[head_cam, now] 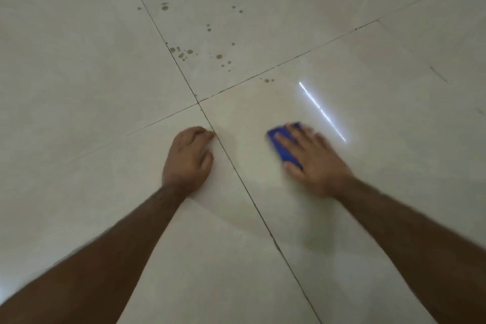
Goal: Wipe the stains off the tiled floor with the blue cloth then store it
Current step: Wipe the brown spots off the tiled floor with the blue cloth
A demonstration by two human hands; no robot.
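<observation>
My right hand [313,158] lies flat on a folded blue cloth [282,148], pressing it onto a pale floor tile; the hand is motion-blurred. Only the cloth's left side shows past my fingers. My left hand [188,158] rests on the neighbouring tile with fingers curled under, holding nothing, just left of a grout line. Several brown stains [184,54] are scattered on the tile farther ahead, and a small pair of stains [268,80] sits just beyond the cloth.
Glossy beige tiled floor [79,73] with dark grout lines meeting at a cross [198,102]. A bright streak of reflected light [323,112] lies right of the cloth. More stains [164,6] spot the far tile.
</observation>
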